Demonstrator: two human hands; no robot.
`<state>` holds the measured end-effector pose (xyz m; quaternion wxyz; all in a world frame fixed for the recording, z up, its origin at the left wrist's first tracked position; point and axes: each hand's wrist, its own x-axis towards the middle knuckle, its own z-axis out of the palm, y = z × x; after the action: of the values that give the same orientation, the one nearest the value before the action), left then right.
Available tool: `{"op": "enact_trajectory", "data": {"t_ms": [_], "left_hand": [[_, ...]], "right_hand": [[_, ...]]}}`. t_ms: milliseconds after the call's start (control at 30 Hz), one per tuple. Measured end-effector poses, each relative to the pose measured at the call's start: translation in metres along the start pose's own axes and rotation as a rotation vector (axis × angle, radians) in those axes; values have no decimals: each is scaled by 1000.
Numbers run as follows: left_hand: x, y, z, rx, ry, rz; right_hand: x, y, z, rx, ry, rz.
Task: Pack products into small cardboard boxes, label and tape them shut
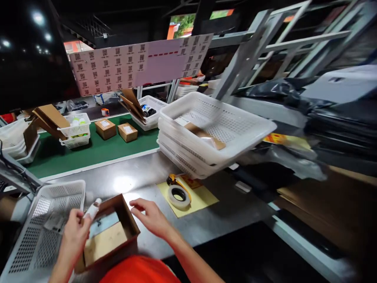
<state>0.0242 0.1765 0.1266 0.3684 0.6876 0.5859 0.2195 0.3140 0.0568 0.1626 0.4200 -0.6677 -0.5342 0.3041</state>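
In my left hand (75, 230) is a small white bottle (93, 209), held above the left side of an open cardboard box (134, 226). Inside that box lie a light blue sheet (104, 223) and a tan cardboard piece (106, 241). My right hand (149, 214) hovers by the box's far right corner, fingers apart and with nothing in them. Left of the box, a white perforated basket (78, 188) holds a clear plastic packet (54, 222). A tape dispenser with a clear roll (179, 197) rests on yellow paper (203, 200) to the right.
Stacked white baskets (188, 157) stand beyond the tape, with cardboard in the top one. A green conveyor belt (144, 147) at the back carries closed boxes (105, 129) and filled baskets (75, 131). Black plastic bags (338, 125) and flat cardboard (324, 204) are piled at right.
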Motion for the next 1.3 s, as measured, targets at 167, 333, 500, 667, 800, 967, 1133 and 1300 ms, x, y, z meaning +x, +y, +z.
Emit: {"op": "enact_trajectory", "data": {"t_ms": [167, 333, 500, 667, 800, 967, 1133, 1300], "left_hand": [[-41, 48, 47, 240, -347, 247], [-67, -52, -2, 272, 220, 157], [-84, -69, 6, 308, -136, 280], [-62, -27, 25, 762, -362, 384], [-15, -54, 27, 840, -40, 792], [22, -106, 51, 779, 448, 831], [1, -168, 68, 773, 238, 661], [0, -190, 76, 649, 210, 776]], "right_hand": [[-8, 10, 15, -179, -92, 30], [-46, 45, 22, -76, -144, 174], [-60, 33, 33, -164, -328, 20], [-16, 20, 37, -631, -596, -157], [36, 47, 62, -606, -610, -272], [33, 104, 118, -283, 43, -237], [1, 162, 73, -265, 479, -232], [-3, 225, -86, -405, 732, 154]]}}
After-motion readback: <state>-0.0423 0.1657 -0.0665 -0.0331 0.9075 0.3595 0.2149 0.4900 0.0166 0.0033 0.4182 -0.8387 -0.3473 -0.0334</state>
